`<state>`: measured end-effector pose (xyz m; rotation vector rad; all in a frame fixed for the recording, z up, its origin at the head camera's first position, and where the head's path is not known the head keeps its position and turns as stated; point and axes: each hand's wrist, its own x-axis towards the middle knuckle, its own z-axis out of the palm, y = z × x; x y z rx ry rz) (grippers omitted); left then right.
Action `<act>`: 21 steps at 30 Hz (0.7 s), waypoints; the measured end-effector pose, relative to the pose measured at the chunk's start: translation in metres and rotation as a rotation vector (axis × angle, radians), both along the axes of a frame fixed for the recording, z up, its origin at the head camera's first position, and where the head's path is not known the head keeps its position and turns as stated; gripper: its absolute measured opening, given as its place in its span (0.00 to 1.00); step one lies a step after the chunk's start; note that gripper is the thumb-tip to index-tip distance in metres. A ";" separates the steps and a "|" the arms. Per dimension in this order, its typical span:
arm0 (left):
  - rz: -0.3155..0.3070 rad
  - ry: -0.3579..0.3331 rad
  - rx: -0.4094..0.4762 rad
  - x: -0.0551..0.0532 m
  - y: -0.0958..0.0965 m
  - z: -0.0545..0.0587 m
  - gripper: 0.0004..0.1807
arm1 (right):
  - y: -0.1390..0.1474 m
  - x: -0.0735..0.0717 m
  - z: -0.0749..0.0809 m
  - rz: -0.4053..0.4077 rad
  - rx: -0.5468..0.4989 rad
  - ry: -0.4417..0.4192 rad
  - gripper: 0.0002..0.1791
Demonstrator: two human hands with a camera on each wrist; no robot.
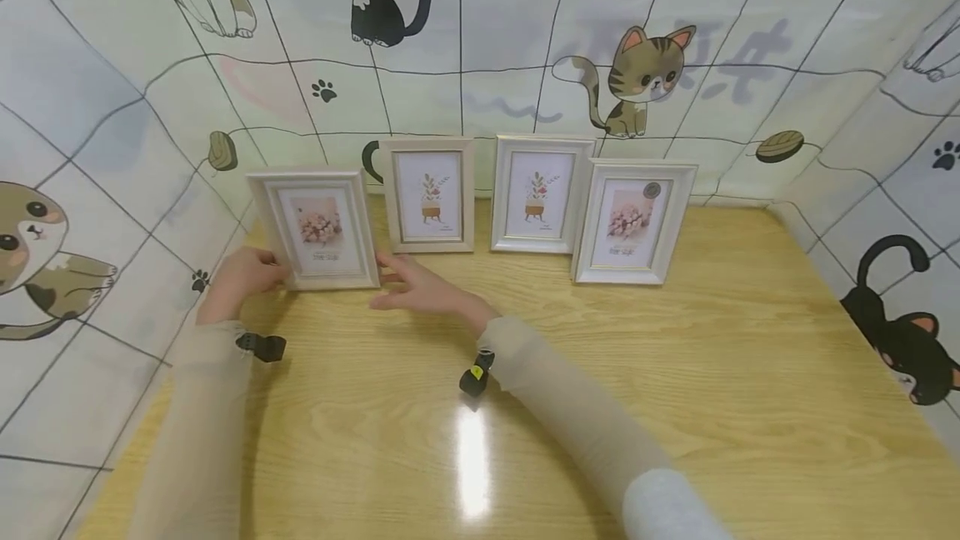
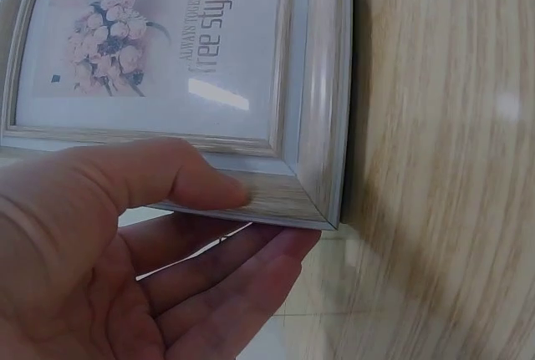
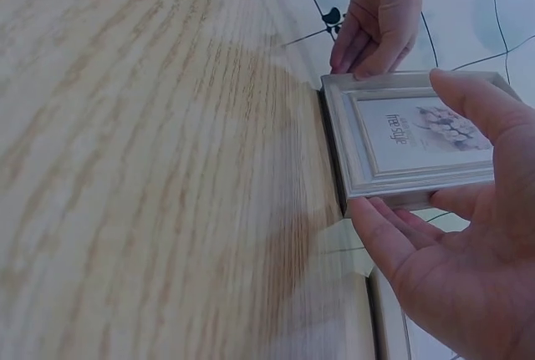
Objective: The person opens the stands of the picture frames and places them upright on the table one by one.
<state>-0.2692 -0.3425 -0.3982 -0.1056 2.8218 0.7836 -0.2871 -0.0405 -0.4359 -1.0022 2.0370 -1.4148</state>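
A light-coloured picture frame with a pink flower print stands upright on the left of the table, before the wall. My left hand pinches its left edge near the bottom corner, the thumb on the front border and the fingers behind, as the left wrist view shows. At the opposite side edge, my right hand touches the frame with its fingertips near the lower corner. Its fingers are fairly straight, and its thumb stands apart from them in front of the frame.
Right of the held frame stand a wood-toned frame and a white frame, both with plant prints. Another white frame with a flower print slightly overlaps the latter. Cat-patterned walls border the wooden table.
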 end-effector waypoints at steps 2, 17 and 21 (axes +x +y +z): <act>0.000 -0.007 -0.005 -0.003 0.000 0.001 0.23 | -0.001 -0.001 0.000 0.009 -0.010 0.019 0.49; 0.006 -0.035 0.007 0.001 0.002 0.005 0.32 | -0.001 0.003 0.007 0.008 0.023 0.033 0.49; 0.040 -0.026 0.014 0.003 0.005 0.013 0.36 | 0.003 0.003 0.012 -0.001 0.042 0.031 0.49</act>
